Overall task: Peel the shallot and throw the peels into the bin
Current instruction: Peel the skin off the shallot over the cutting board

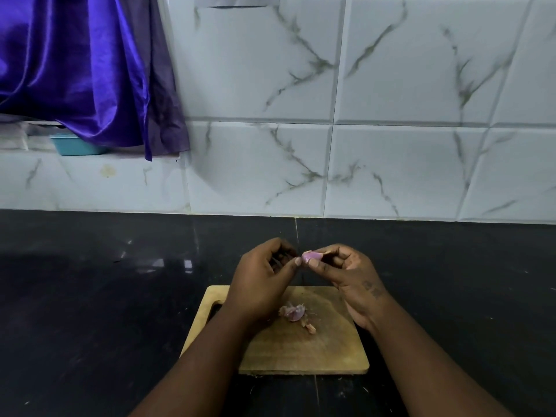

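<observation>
Shallot (311,256), small and pale purple, is up in the air between both hands, above the far edge of the board (331,350) and not touching it. The right hand (352,278) holds it by its right end, with the thumb below and the bent fingers on top. The left hand (263,278) comes from the other side with its fingers curled. Its thumb tip lies against the left end of the shallot and the fingers close in on the far side. Whether a strip of skin is between them I cannot tell, because it is too small to see. The peels (293,312) lie in a small loose heap on the middle of the board, below the hands, and one brownish scrap sits just near and right of the heap. The board is of wood, with a handle slot at its far left corner, and it lies flat on the black glossy tabletop (90,311). Behind the tabletop stands a wall (391,164) of white tiles with grey veins. At the far left hangs a shiny purple curtain (75,70), and under its hem a part of a teal tub (73,145) shows on a ledge.
</observation>
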`<state>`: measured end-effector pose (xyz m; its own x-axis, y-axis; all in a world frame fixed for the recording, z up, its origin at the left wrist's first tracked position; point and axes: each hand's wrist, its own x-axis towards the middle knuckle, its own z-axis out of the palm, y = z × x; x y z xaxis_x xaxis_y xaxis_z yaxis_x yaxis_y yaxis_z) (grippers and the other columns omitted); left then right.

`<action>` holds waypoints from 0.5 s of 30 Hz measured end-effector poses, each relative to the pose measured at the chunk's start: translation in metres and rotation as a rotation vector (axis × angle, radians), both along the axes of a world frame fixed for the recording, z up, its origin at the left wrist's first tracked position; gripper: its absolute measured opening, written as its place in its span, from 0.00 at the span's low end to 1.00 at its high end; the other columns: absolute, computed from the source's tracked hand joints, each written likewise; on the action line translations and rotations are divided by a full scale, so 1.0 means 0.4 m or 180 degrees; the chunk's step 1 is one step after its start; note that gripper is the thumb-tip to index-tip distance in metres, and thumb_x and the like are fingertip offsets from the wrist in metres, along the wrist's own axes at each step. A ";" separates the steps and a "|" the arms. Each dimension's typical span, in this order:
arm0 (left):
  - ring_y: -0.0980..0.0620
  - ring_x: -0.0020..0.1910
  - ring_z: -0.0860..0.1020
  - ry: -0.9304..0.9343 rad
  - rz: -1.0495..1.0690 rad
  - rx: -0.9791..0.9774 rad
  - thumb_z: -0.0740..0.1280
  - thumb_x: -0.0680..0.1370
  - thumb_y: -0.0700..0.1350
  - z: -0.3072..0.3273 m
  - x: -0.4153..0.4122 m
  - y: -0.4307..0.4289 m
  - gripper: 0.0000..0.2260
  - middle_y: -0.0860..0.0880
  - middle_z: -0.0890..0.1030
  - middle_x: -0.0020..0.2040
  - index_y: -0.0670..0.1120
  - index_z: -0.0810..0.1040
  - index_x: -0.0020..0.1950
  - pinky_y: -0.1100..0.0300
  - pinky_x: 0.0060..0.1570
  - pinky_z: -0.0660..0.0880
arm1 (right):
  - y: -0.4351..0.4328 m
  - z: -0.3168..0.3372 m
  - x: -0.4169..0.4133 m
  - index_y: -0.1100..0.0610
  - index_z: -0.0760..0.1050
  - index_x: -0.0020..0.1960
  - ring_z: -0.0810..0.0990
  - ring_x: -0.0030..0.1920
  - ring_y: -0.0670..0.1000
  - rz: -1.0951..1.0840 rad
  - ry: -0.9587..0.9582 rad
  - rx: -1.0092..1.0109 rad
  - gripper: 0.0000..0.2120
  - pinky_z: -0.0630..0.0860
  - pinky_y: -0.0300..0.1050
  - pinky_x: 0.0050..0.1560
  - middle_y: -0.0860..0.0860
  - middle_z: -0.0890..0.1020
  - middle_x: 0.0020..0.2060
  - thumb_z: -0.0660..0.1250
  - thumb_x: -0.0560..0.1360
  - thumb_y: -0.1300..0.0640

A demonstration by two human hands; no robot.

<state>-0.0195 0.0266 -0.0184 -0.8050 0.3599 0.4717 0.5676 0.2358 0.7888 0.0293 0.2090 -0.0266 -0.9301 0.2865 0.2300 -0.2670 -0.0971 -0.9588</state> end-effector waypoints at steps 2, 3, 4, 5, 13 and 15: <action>0.58 0.46 0.81 0.0123 -0.0009 0.0077 0.73 0.80 0.46 -0.002 0.000 0.001 0.03 0.56 0.84 0.46 0.54 0.84 0.51 0.57 0.45 0.80 | -0.004 -0.001 0.003 0.64 0.83 0.55 0.87 0.56 0.59 0.0091 0.0004 0.0086 0.15 0.82 0.54 0.57 0.59 0.89 0.51 0.78 0.70 0.61; 0.59 0.48 0.81 0.0138 -0.0013 0.0099 0.73 0.80 0.45 -0.003 -0.001 0.001 0.04 0.57 0.84 0.48 0.54 0.84 0.53 0.58 0.46 0.80 | -0.008 -0.002 0.004 0.62 0.84 0.57 0.87 0.55 0.59 0.0145 -0.0016 0.0098 0.13 0.83 0.55 0.56 0.60 0.89 0.51 0.76 0.73 0.62; 0.60 0.49 0.81 0.0133 -0.0016 0.0115 0.72 0.80 0.45 -0.003 -0.002 0.001 0.05 0.57 0.84 0.50 0.55 0.84 0.54 0.60 0.47 0.80 | -0.011 -0.005 0.003 0.61 0.84 0.59 0.87 0.55 0.59 0.0189 -0.0027 0.0095 0.13 0.83 0.54 0.55 0.60 0.88 0.52 0.75 0.74 0.63; 0.60 0.50 0.81 0.0120 -0.0003 0.0133 0.72 0.80 0.45 -0.003 -0.002 0.001 0.06 0.57 0.84 0.51 0.55 0.84 0.55 0.62 0.47 0.80 | -0.015 -0.005 0.002 0.60 0.84 0.60 0.87 0.55 0.58 0.0233 -0.0035 0.0076 0.14 0.84 0.53 0.54 0.61 0.88 0.54 0.74 0.75 0.64; 0.58 0.49 0.84 -0.0314 -0.0074 0.0512 0.73 0.79 0.38 -0.003 -0.006 0.005 0.09 0.54 0.87 0.48 0.52 0.87 0.50 0.65 0.46 0.81 | -0.013 -0.009 0.001 0.59 0.83 0.55 0.87 0.53 0.58 0.0183 0.0092 0.0514 0.15 0.84 0.57 0.57 0.58 0.88 0.50 0.80 0.69 0.64; 0.59 0.47 0.84 -0.0401 -0.0130 0.0538 0.72 0.80 0.37 -0.001 -0.004 0.005 0.09 0.54 0.88 0.46 0.51 0.87 0.50 0.65 0.43 0.81 | -0.010 -0.010 -0.001 0.58 0.83 0.53 0.87 0.52 0.57 0.0157 0.0110 0.0600 0.13 0.84 0.55 0.56 0.58 0.88 0.49 0.80 0.70 0.61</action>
<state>-0.0213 0.0284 -0.0187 -0.8477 0.3177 0.4248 0.4685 0.0730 0.8804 0.0289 0.2049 -0.0308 -0.9325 0.1895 0.3073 -0.2995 0.0694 -0.9516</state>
